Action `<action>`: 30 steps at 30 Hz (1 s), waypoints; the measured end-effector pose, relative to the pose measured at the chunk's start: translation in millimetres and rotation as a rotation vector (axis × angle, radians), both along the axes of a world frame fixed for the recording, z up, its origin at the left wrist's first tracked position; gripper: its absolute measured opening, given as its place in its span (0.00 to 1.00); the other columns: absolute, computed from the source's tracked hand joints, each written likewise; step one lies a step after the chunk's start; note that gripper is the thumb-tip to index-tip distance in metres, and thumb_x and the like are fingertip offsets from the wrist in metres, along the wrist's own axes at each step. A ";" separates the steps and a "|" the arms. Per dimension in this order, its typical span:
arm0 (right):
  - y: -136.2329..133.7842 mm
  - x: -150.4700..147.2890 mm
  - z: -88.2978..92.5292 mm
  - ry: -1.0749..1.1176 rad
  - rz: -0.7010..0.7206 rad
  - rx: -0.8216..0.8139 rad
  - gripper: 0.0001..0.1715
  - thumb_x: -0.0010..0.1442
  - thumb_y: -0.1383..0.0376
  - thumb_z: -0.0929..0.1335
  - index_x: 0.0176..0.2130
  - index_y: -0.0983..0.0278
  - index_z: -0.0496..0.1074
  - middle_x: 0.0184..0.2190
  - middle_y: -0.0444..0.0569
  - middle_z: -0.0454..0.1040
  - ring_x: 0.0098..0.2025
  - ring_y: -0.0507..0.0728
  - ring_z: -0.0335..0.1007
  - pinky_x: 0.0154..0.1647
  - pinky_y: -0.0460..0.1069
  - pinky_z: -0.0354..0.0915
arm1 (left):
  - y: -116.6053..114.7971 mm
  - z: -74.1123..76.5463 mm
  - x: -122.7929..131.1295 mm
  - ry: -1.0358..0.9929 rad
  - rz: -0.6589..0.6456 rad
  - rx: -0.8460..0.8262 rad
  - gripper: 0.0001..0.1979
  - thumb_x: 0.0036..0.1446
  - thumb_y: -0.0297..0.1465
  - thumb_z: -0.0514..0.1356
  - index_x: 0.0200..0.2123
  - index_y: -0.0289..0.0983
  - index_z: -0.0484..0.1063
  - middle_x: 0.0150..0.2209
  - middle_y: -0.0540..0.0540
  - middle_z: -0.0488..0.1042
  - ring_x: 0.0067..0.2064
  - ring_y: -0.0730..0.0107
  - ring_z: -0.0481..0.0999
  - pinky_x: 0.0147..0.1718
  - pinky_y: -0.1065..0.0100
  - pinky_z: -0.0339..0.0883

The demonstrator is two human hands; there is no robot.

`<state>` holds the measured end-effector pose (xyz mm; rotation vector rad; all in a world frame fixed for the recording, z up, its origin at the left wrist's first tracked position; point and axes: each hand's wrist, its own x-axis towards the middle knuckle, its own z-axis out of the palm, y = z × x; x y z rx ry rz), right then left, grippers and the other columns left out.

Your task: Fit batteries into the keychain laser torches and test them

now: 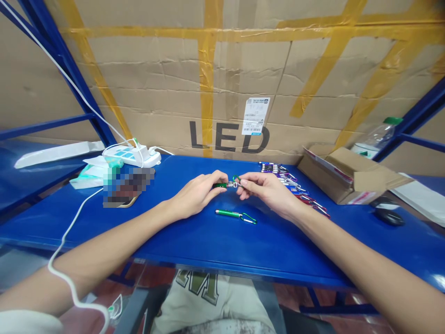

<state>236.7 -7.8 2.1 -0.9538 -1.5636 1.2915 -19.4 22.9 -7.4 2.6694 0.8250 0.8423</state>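
Just above the blue tabletop, my left hand [200,191] pinches the body of a small green keychain flashlight [222,185]. The fingers of my right hand [267,188] are closed on its green carabiner [237,178], at the silver end of the light. Parts of both pieces are hidden by my fingertips. Below my hands a second green keychain flashlight [229,213] lies on the table with its carabiner pointing right. Beyond my right hand, a row of similar keychain flashlights [299,190] in blue, purple and red is partly covered by my hand and wrist.
An opened cardboard box [351,178] and a black mouse [388,216] are at right, near a clear bottle [378,134]. At left lie a phone [128,188], a tissue pack [93,172] and a white power strip [139,155]. A large carton [156,93] stands behind the table.
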 end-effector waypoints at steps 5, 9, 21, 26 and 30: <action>-3.2 -3.6 1.6 0.003 -0.023 0.052 0.26 0.58 0.45 0.79 0.41 0.63 0.82 0.33 0.48 0.83 0.32 0.55 0.78 0.40 0.53 0.73 | -0.3 -1.3 -1.4 0.027 -0.023 0.049 0.14 0.80 0.41 0.52 0.59 0.44 0.70 0.56 0.45 0.81 0.51 0.58 0.82 0.52 0.59 0.72; -4.7 -4.1 2.3 -0.022 -0.030 0.068 0.26 0.58 0.44 0.79 0.41 0.63 0.82 0.32 0.48 0.82 0.32 0.55 0.77 0.41 0.54 0.74 | 0.0 -2.8 -1.1 0.020 -0.048 0.099 0.16 0.80 0.40 0.51 0.59 0.42 0.73 0.54 0.44 0.82 0.52 0.58 0.82 0.53 0.59 0.72; -6.7 -6.4 0.9 0.026 -0.005 0.027 0.24 0.59 0.45 0.79 0.35 0.63 0.81 0.30 0.47 0.80 0.31 0.54 0.74 0.40 0.52 0.72 | -2.0 0.2 0.2 0.024 -0.053 0.087 0.15 0.80 0.38 0.52 0.58 0.41 0.75 0.49 0.45 0.82 0.50 0.59 0.81 0.52 0.61 0.71; -6.2 -6.4 0.3 0.058 0.006 -0.010 0.24 0.57 0.46 0.81 0.36 0.63 0.82 0.30 0.46 0.79 0.31 0.53 0.72 0.40 0.52 0.71 | -2.4 0.3 0.8 0.009 -0.060 0.073 0.15 0.80 0.37 0.52 0.57 0.41 0.75 0.49 0.45 0.83 0.51 0.59 0.81 0.52 0.61 0.70; -6.0 -6.1 1.6 0.091 0.018 -0.072 0.24 0.54 0.47 0.82 0.36 0.63 0.83 0.30 0.47 0.79 0.30 0.53 0.71 0.38 0.51 0.70 | -4.4 1.4 2.3 -0.014 -0.071 0.020 0.14 0.80 0.37 0.52 0.56 0.41 0.75 0.48 0.45 0.83 0.50 0.60 0.81 0.53 0.62 0.70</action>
